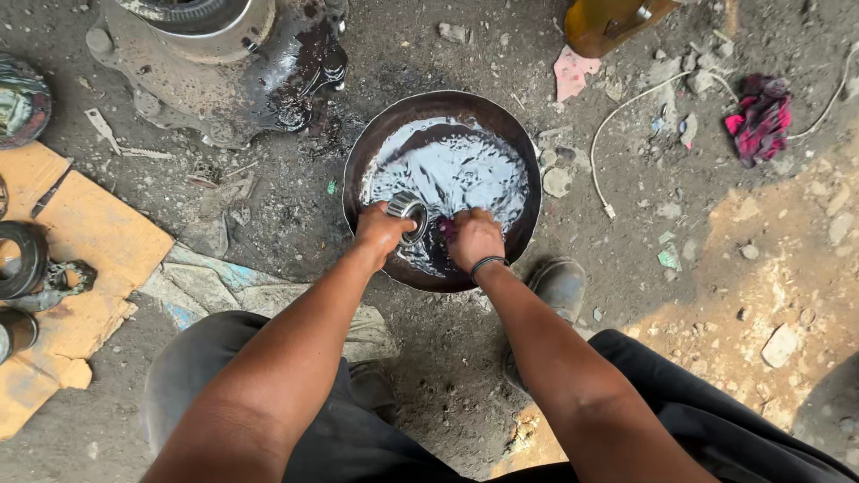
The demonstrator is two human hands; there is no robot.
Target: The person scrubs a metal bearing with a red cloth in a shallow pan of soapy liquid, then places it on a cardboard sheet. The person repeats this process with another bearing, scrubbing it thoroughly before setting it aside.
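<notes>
Bare, gritty dirt floor [447, 358], oil-stained and strewn with stones and scraps, lies under a person crouched low with knees spread and a worn shoe [559, 286] planted just behind the work. Between the knees, both forearms reach forward into a shallow, dark metal basin [528, 170] holding a glossy pool of dark liquid [456, 165]. The left hand [380, 231] is curled closed around a metal bearing ring [407, 207], gripping it at the near edge of the pool. The right hand [474, 240], a dark band on its wrist, is bunched shut on a small reddish rag [446, 229] touching the ring's side. Judging from this, the wet ring could slip from oily fingers and drop onto the grit, and liquid could slop over the basin's low near rim onto the shoe. To the left lie cardboard sheets [89, 237] carrying dark round parts. Farther off stands a large oil-blackened metal housing [224, 63], and far right a red checked cloth [762, 116] beside a pale cord [617, 112].
</notes>
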